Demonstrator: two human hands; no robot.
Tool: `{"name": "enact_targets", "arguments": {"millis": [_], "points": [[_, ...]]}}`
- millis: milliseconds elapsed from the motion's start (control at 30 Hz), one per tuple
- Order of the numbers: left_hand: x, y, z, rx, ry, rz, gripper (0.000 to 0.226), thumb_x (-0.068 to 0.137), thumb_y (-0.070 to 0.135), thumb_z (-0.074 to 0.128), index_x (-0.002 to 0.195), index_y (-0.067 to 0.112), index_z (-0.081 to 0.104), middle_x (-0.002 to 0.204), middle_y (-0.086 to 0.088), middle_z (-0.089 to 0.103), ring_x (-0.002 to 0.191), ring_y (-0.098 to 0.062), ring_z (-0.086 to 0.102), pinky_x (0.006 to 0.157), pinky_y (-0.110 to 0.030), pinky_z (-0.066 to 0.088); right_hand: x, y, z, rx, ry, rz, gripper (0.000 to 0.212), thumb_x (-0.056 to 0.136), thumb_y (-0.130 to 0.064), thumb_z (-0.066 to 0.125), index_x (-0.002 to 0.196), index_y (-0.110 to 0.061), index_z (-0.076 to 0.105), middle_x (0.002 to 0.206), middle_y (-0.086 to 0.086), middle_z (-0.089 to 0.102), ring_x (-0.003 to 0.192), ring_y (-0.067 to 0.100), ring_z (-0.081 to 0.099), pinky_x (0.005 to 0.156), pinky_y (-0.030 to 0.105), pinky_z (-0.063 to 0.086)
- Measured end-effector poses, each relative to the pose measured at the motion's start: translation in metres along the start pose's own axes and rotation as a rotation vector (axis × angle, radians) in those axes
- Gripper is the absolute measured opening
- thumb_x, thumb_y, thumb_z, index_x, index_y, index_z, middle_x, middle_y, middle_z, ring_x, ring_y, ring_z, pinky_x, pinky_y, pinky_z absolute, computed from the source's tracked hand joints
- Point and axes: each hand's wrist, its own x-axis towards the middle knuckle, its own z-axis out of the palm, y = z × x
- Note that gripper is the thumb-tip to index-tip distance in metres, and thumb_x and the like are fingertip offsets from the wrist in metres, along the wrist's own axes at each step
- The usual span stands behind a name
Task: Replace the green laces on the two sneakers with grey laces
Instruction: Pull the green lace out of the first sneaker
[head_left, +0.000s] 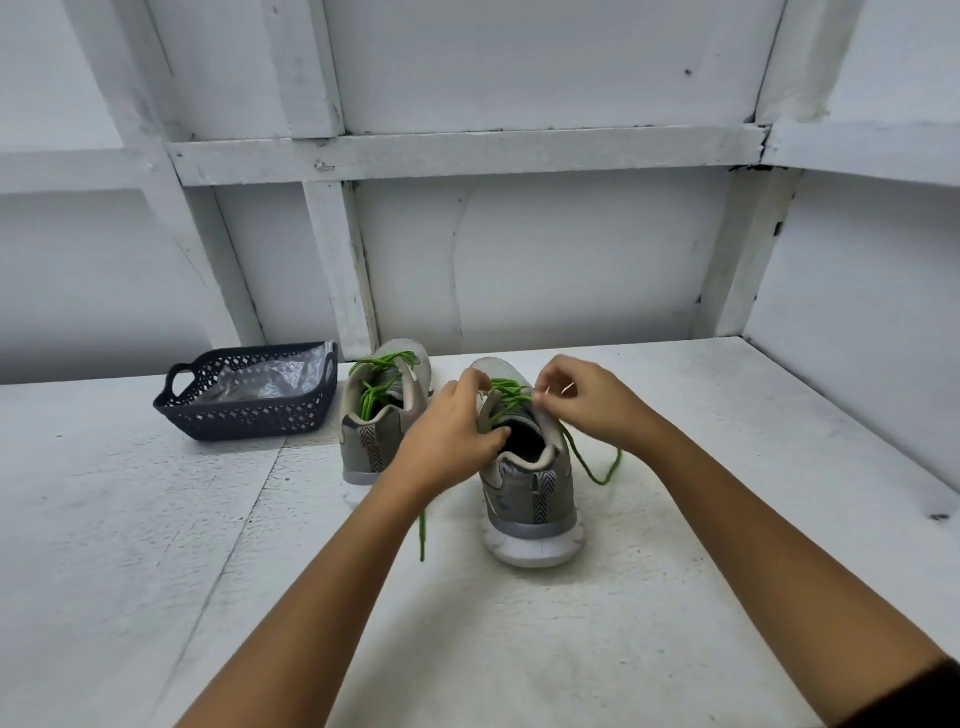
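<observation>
On the worktop (727, 519), the left hand (452, 434) gripped the collar of the nearer sneaker (535, 499) while the right hand (589, 402) pinched its green lace (506, 395) at the eyelets. A sharp tug might snag the lace or tip the shoe against the second sneaker (366, 441) beside it.

1. The near sneaker (530, 493) is grey with a white sole and a zigzag heel tab. It stands upright on the table (675, 597), with the heel toward the camera.
2. The first green lace (506, 395) is untied but threaded across the tongue. One loose end curves down on the right side, and the other hangs on the left down to the table.
3. The far sneaker (374, 431) is of the same kind. It stands upright just to the left and behind, apart from the near one.
4. The second green lace (376, 387) is threaded, and its ends are tucked into the opening.
</observation>
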Motion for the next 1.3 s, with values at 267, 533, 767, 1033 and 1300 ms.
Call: {"name": "enact_targets", "arguments": {"millis": [267,533,767,1033,1300], "points": [[-0.003,-0.004,0.013,-0.264,-0.016,-0.131,0.04,0.088,0.027,0.063,0.125,0.015,0.056,0.113,-0.004,0.062,0.093,-0.012,0.055,0.071,-0.019,0.037,0.033,-0.006,-0.005,0.09,-0.218,0.316,0.019,0.091,-0.017,0.059,0.089,-0.001,0.069,0.078,0.007,0.063,0.071,0.014,0.058,0.063,0.023,0.048],[-0.002,-0.016,0.03,-0.297,0.008,-0.151,0.059,0.075,0.062,0.042,0.121,0.027,0.058,0.107,-0.006,0.062,0.105,-0.023,0.057,0.092,-0.04,0.047,0.043,-0.013,0.004,-0.015,-0.209,0.284,0.034,0.097,-0.006,0.041,0.065,-0.007,0.052,0.068,0.008,0.057,0.057,0.017,0.056,0.048,0.022,0.05],[-0.004,-0.018,0.031,-0.355,0.017,-0.162,0.036,0.091,0.041,0.05,0.123,0.027,0.057,0.115,-0.006,0.06,0.112,-0.019,0.052,0.095,-0.038,0.044,0.05,-0.016,0.005,-0.023,-0.195,0.29,0.029,0.101,-0.018,0.038,0.09,0.001,0.057,0.072,0.014,0.056,0.059,0.024,0.057,0.044,0.026,0.049],[-0.002,-0.021,0.035,-0.355,0.034,-0.168,0.036,0.094,0.034,0.05,0.129,0.025,0.054,0.117,-0.008,0.057,0.114,-0.022,0.051,0.097,-0.035,0.042,0.05,-0.007,-0.019,0.211,-0.366,0.328,0.019,0.094,-0.012,0.056,0.075,-0.006,0.057,0.068,0.006,0.058,0.059,0.009,0.058,0.048,0.015,0.049],[0.0,-0.025,0.038,-0.368,0.046,-0.151,0.036,0.095,0.033,0.049,0.13,0.026,0.053,0.118,-0.005,0.056,0.112,-0.018,0.051,0.097,-0.033,0.041,0.05,-0.005,-0.013,0.258,-0.279,0.36,0.022,0.094,-0.023,0.057,0.093,-0.001,0.061,0.075,0.007,0.059,0.064,0.015,0.056,0.055,0.022,0.048]]}}
